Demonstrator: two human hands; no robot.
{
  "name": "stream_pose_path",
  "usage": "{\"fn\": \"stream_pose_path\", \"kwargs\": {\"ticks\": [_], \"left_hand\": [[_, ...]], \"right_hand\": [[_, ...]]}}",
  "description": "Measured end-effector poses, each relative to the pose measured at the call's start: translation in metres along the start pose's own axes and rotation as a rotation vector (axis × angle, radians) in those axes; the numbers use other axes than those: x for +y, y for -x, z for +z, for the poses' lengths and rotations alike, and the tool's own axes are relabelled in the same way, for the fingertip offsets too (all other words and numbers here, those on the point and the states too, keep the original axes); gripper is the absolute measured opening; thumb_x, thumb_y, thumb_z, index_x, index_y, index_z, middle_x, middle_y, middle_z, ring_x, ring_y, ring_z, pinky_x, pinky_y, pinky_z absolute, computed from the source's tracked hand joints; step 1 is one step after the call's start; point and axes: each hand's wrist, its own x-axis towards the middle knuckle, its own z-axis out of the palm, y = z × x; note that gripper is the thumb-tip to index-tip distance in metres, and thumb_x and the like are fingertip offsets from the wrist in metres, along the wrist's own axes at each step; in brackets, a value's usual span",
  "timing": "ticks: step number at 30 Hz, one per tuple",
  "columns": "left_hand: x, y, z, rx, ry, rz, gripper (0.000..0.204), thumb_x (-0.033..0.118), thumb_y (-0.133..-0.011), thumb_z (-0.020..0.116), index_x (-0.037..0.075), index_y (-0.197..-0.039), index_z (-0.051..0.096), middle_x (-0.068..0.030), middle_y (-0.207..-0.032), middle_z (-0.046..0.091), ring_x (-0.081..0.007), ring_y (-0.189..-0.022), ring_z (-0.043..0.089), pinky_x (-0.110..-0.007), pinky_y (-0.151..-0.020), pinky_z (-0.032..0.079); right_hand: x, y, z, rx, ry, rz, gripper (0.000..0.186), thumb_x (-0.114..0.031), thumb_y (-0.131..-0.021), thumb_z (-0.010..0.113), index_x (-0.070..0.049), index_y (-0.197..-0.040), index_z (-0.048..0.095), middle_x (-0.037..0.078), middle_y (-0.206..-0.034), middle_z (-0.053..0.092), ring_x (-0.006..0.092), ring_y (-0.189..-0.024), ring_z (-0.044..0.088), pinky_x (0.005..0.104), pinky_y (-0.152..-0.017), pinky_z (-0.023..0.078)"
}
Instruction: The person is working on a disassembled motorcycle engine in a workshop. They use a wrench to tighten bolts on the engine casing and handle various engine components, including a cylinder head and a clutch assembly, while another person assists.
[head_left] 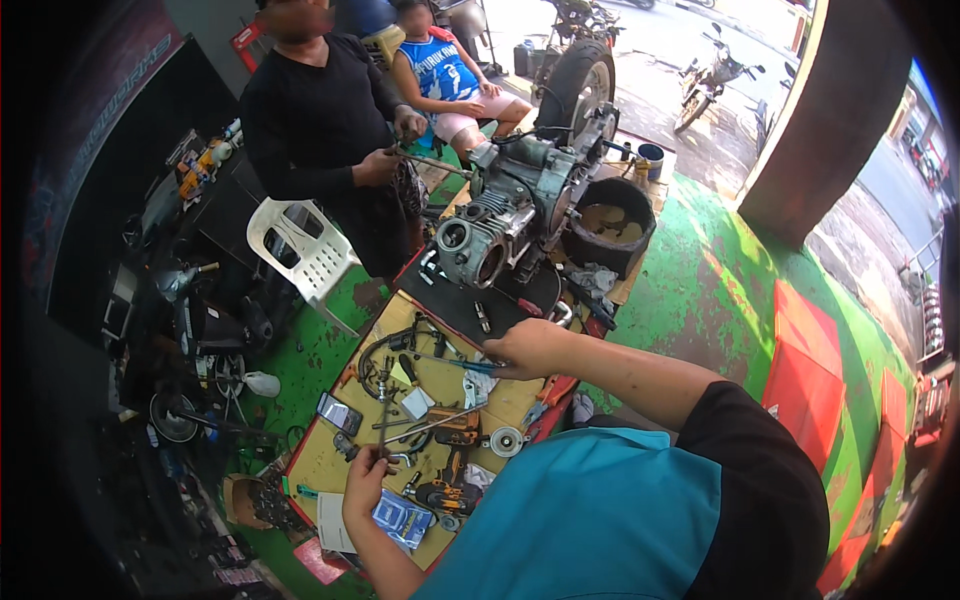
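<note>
- Clearly apart: left hand (367, 468) low over the yellow bench top (440, 376), right hand (522, 350) farther out, ahead and to the right.
- Closed around the lower end of a long metal tool (384, 410) with the left fingers; probably held by that end to leave the far head free and in sight.
- Curled downward with the right fingers, just beside or on a teal-handled tool (478, 367); not possible to make out whether clamped on it or only resting there.
- Spread between and around both hands, likely for easy reach: black-and-orange drill (455, 490) right of the left hand, white square piece (416, 403) between the two, phone (340, 412) beyond the left hand and to its left.
- Placed beyond the right hand, engine (520, 195) raised at the bench's far end, perhaps for access from several sides; dark container (608, 252) close against its right, possibly for drips.
- As for looks: long metal tool slender, straight, greyish, with a brighter, thicker head at the far end; teal-handled tool thin, with a narrow shaft pointing left.
- Engine dull grey, finned, with a round opening facing the bench.
</note>
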Motion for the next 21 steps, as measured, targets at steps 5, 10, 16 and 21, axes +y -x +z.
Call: {"fn": "stream_pose_path", "kwargs": {"ticks": [5,10,16,21], "left_hand": [[-0.086,0.005,0.002,0.076,0.121,-0.335,0.015,0.005,-0.100,0.054,0.005,-0.114,0.051,-0.0164,-0.096,0.071,-0.0315,-0.082,0.075,-0.038,-0.069,0.061],[-0.130,0.014,0.022,0.031,0.250,-0.572,0.015,0.010,-0.103,0.053,0.006,-0.116,0.053,-0.0193,-0.106,0.074,-0.0370,-0.087,0.076,-0.041,-0.069,0.063],[-0.150,0.002,0.025,0.035,0.199,-0.663,0.021,0.018,-0.107,0.051,0.004,-0.122,0.055,-0.0217,-0.111,0.075,-0.0334,-0.083,0.076,-0.038,-0.068,0.062],[-0.147,-0.006,0.030,0.129,0.085,-0.780,0.031,0.025,-0.105,0.057,0.003,-0.125,0.056,-0.0188,-0.100,0.076,-0.0284,-0.070,0.076,-0.033,-0.052,0.059]], "right_hand": [[0.026,0.071,0.052,-0.120,-0.186,0.292,0.036,-0.043,-0.092,0.068,-0.012,-0.110,0.067,0.017,-0.088,0.073,0.0388,-0.085,0.071,0.0522,-0.074,0.055],[0.047,0.147,0.116,-0.110,-0.292,0.429,0.037,-0.043,-0.094,0.067,-0.011,-0.112,0.065,0.015,-0.088,0.074,0.0384,-0.083,0.072,0.0516,-0.074,0.056],[0.089,0.244,0.205,0.112,-0.455,0.838,0.033,-0.024,-0.089,0.071,-0.007,-0.117,0.062,0.022,-0.102,0.073,0.0426,-0.097,0.070,0.0502,-0.084,0.055],[0.113,0.365,0.269,0.269,-0.503,1.136,0.031,-0.016,-0.090,0.071,-0.005,-0.117,0.061,0.024,-0.109,0.071,0.0429,-0.106,0.068,0.0495,-0.089,0.054]]}}
